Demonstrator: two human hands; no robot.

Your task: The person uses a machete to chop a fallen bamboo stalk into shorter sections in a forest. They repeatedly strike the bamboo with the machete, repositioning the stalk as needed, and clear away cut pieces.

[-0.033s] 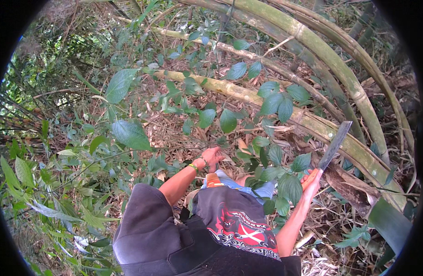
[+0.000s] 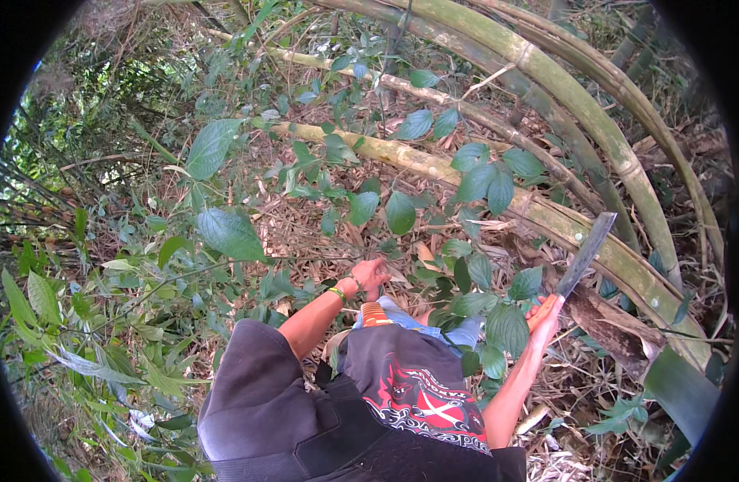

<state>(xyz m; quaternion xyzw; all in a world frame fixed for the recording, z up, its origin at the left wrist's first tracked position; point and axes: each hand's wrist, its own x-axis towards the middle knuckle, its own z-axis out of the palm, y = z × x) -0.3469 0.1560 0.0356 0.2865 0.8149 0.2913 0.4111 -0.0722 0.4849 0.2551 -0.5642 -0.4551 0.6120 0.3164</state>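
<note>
My right hand [image 2: 543,315] is closed around the orange handle of a machete. Its long dark blade [image 2: 587,252] points up and to the right, toward a thick fallen bamboo culm [image 2: 546,217]. My left hand [image 2: 371,274], with a green band at the wrist, reaches forward among leafy shoots. Its fingers are curled around a thin green stem [image 2: 249,269] that runs off to the left. A broad-leaved sapling [image 2: 498,321] stands between my two arms and hides part of my legs.
Several thick bamboo culms [image 2: 578,96] arch across the top and right. Dry leaf litter [image 2: 305,225] covers the ground. Dense green undergrowth [image 2: 104,305] fills the left side. A dark rotten log [image 2: 606,325] lies just right of my right hand.
</note>
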